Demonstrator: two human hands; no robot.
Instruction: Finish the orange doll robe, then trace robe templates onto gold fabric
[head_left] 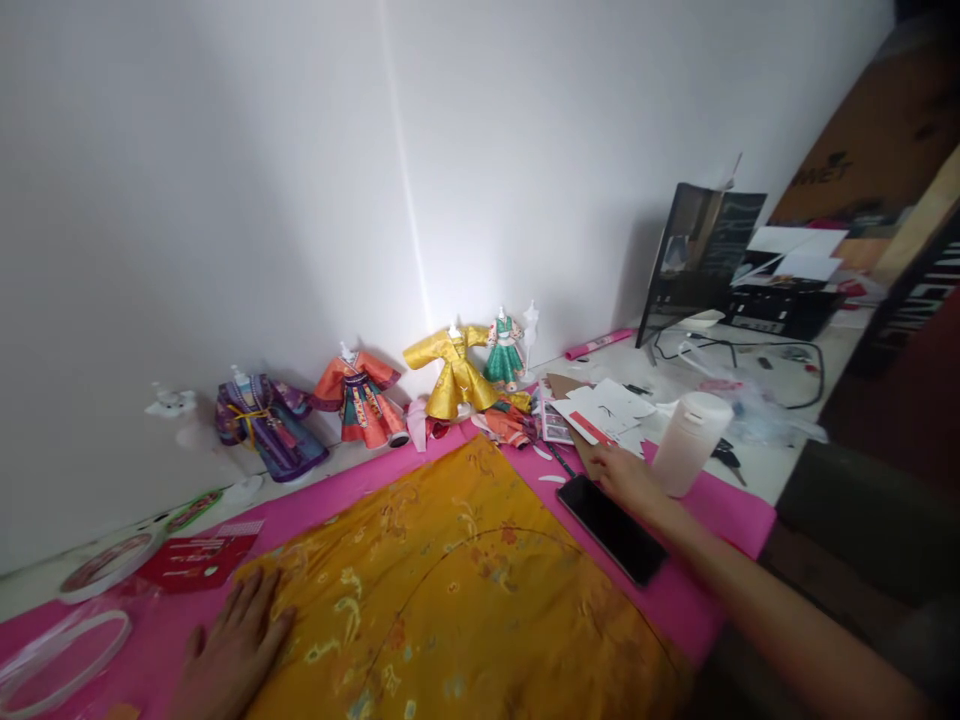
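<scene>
A mustard-yellow patterned cloth lies spread out, with a thin dark curved line across it. My left hand rests flat on the cloth's left edge, fingers spread. My right hand reaches out just beyond a black smartphone, near some white papers. Its fingers point left and look partly stretched; I see nothing held in them, though the tips are soft. Right of that hand stands a pale bottle.
Small dress forms wear a purple robe, an orange robe, a yellow robe and a green dress along the wall. A pink mat covers the table. A red packet, dark monitor and plastic bag lie around.
</scene>
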